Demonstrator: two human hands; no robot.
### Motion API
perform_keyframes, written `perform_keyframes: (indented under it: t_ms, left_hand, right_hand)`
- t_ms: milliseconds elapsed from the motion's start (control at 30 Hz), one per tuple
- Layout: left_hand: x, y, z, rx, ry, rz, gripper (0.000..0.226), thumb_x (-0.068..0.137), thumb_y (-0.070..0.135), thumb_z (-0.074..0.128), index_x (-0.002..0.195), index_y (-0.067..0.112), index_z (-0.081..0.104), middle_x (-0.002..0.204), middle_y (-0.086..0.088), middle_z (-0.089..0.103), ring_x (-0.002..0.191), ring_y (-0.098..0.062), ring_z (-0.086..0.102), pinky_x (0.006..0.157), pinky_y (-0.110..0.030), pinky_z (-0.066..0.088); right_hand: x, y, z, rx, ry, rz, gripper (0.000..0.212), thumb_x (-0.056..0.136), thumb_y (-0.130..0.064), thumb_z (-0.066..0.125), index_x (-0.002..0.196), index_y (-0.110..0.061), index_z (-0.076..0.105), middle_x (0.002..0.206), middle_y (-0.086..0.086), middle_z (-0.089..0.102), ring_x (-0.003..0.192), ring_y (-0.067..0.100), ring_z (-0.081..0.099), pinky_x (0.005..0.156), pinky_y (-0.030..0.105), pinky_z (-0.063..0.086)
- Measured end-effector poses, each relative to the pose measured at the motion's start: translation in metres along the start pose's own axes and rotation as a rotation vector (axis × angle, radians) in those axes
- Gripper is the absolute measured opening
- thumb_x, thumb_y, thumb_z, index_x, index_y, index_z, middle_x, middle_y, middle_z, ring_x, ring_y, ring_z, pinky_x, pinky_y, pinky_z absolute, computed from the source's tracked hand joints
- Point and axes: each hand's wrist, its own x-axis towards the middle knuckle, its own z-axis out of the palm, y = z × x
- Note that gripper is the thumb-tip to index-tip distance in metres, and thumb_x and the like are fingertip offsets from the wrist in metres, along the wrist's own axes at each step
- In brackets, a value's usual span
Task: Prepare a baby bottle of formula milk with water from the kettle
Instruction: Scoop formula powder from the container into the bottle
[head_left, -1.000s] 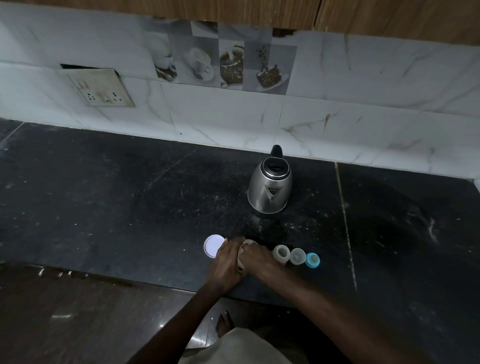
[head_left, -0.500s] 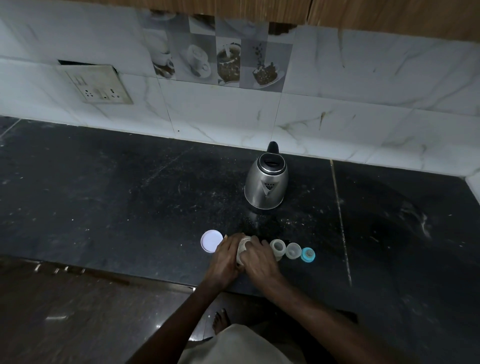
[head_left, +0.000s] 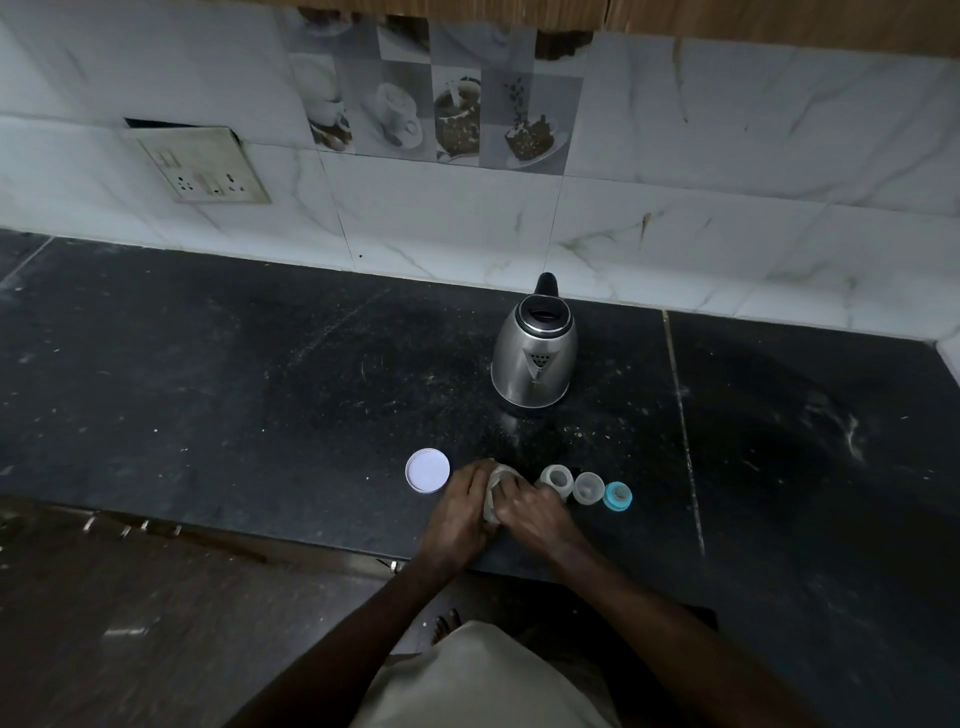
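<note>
A pale formula container (head_left: 496, 486) stands near the counter's front edge, mostly hidden by both hands. My left hand (head_left: 460, 506) wraps its left side and my right hand (head_left: 530, 512) covers its right side and top. Its round white lid (head_left: 427, 470) lies flat just to the left. To the right stand the clear baby bottle (head_left: 557, 480), a clear cap (head_left: 588, 487) and a blue ring with teat (head_left: 617, 495) in a row. The steel kettle (head_left: 535, 358) sits behind them, lid closed, spout toward me.
The black stone counter (head_left: 234, 374) runs wide to both sides, dusted with white specks. A marble tiled wall (head_left: 675, 208) backs it, with a switch and socket plate (head_left: 205, 166) at left. The counter's front edge (head_left: 156, 525) lies just below my hands.
The view has drifted slightly, so everything sits a little higher and left in frame. Both hands stay clasped on the container, with only small shifts of the fingers.
</note>
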Motion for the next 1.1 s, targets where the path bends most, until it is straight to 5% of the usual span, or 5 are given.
perform_keyframes:
  t_ms: [200, 367, 567, 867, 1100]
  left_hand:
    - [0.0, 0.002, -0.004, 0.022, -0.039, 0.05, 0.072, 0.083, 0.018, 0.073, 0.148, 0.0, 0.048, 0.149, -0.018, 0.053, 0.137, -0.03, 0.051, 0.117, -0.037, 0.041]
    - [0.001, 0.001, -0.004, -0.028, -0.025, 0.031, 0.067, 0.088, 0.026, 0.062, 0.149, 0.002, 0.048, 0.151, -0.015, 0.051, 0.141, -0.026, 0.048, 0.118, -0.037, 0.041]
    - [0.006, -0.003, -0.011, -0.158, 0.034, -0.016, 0.07, 0.084, 0.03, 0.084, 0.143, 0.007, 0.054, 0.143, -0.007, 0.057, 0.133, -0.013, 0.048, 0.115, -0.013, 0.029]
    - [0.002, -0.016, -0.007, -0.06, -0.007, 0.076, 0.074, 0.083, 0.005, 0.076, 0.15, 0.004, 0.045, 0.152, -0.014, 0.05, 0.144, -0.021, 0.043, 0.121, -0.033, 0.035]
    - [0.008, -0.014, -0.007, -0.028, -0.011, 0.071, 0.071, 0.089, 0.016, 0.075, 0.152, 0.002, 0.045, 0.153, -0.015, 0.05, 0.144, -0.024, 0.045, 0.121, -0.031, 0.036]
  right_hand:
    - [0.01, -0.008, 0.006, 0.228, -0.187, 0.097, 0.031, 0.04, -0.018, 0.095, 0.046, -0.017, 0.065, 0.048, -0.001, 0.061, 0.037, 0.013, 0.059, 0.038, 0.017, 0.031]
    - [0.004, -0.008, -0.003, 0.243, -0.19, 0.166, 0.014, 0.094, -0.014, 0.061, 0.097, -0.012, 0.075, 0.097, 0.009, 0.075, 0.084, 0.025, 0.074, 0.067, 0.04, 0.059]
    - [0.011, -0.016, -0.005, 0.273, -0.082, 0.359, 0.026, 0.062, -0.008, 0.088, 0.082, -0.018, 0.073, 0.079, 0.002, 0.067, 0.042, 0.02, 0.062, 0.036, 0.028, 0.044]
    - [0.008, -0.014, -0.001, 0.254, -0.05, 0.047, 0.026, 0.052, -0.015, 0.094, 0.057, -0.015, 0.069, 0.052, 0.002, 0.063, 0.036, 0.02, 0.059, 0.035, 0.022, 0.037]
    - [0.014, -0.011, -0.002, 0.235, -0.104, 0.205, 0.032, 0.038, -0.016, 0.097, 0.048, -0.017, 0.066, 0.049, 0.001, 0.06, 0.033, 0.013, 0.055, 0.035, 0.018, 0.033]
